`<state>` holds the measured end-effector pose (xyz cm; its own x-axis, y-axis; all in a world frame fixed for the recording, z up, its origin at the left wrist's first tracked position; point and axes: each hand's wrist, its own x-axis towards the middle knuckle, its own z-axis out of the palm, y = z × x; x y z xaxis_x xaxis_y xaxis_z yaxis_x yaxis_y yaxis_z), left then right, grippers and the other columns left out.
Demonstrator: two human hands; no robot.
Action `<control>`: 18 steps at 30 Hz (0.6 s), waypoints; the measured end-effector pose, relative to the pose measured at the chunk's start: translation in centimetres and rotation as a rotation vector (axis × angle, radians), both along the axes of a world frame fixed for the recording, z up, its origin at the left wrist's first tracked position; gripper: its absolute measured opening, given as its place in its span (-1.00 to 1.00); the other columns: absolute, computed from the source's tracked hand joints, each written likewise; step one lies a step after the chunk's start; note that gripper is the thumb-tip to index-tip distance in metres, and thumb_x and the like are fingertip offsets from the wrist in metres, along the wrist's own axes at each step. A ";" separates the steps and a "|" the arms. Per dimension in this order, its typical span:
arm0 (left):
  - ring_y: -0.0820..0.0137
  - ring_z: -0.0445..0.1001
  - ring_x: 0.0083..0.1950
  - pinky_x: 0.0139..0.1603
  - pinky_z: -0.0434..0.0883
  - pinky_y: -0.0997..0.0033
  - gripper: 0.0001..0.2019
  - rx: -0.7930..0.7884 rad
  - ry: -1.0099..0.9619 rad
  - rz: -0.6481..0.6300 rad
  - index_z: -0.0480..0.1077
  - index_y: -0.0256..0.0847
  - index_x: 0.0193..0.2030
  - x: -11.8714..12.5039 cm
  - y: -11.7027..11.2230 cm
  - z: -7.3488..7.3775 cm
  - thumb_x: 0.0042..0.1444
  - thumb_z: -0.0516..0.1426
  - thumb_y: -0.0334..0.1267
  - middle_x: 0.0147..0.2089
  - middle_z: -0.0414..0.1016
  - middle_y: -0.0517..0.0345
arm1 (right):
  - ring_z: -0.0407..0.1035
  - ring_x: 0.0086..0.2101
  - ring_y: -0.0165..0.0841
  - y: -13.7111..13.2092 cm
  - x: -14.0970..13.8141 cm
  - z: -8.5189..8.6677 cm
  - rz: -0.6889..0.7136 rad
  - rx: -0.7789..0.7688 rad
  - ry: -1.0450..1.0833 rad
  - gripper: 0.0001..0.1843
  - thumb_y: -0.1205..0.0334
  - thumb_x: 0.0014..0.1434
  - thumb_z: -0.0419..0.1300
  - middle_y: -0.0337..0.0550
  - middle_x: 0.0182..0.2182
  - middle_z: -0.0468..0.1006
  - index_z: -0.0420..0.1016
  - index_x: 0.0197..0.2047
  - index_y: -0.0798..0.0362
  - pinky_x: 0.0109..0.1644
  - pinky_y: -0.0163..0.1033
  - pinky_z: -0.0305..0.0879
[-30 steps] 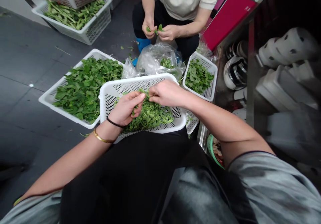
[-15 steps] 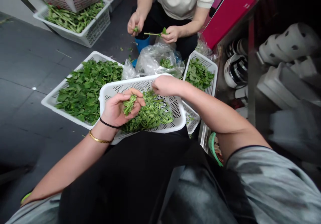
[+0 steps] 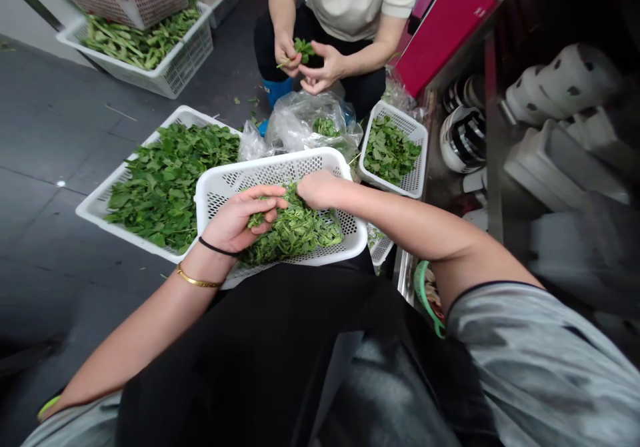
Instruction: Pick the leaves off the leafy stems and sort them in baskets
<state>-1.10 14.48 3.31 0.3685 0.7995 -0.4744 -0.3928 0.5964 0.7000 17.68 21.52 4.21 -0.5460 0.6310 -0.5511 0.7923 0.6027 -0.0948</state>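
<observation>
A white perforated basket (image 3: 280, 163) rests at my lap with a heap of leafy greens (image 3: 305, 230) in it. Over its left half, my left hand (image 3: 245, 217) curls round a small bunch of greens (image 3: 256, 219), partly covered by the fingers. My right hand (image 3: 317, 189) is closed low over the back of the heap, knuckles up. Its fingertips are hidden, so whatever it pinches cannot be made out.
Left of the lap basket lies a larger basket of leaves (image 3: 170, 180); a smaller leaf basket (image 3: 393, 150) stands right. A clear plastic bag (image 3: 300, 123) lies ahead, before a co-worker (image 3: 350, 7) handling a green sprig. Stacked baskets (image 3: 175, 60) stand back left, a metal shelf (image 3: 493, 140) right.
My right hand has moved down and left from the basket's rim to the greens. My left fingers have closed more over their bunch. The co-worker's hands have come together round a sprig.
</observation>
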 end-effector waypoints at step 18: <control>0.66 0.21 -0.65 -0.73 0.07 0.68 -0.58 0.127 0.031 0.130 0.42 -0.30 -0.41 1.3 -0.6 0.5 -0.29 0.52 -0.22 -0.49 0.49 0.23 | 0.22 -0.44 -0.48 -2.8 1.7 4.3 -0.210 -0.185 0.739 -0.89 0.31 0.17 0.19 -0.30 -0.52 0.41 0.47 -0.38 0.15 -0.26 -0.29 0.08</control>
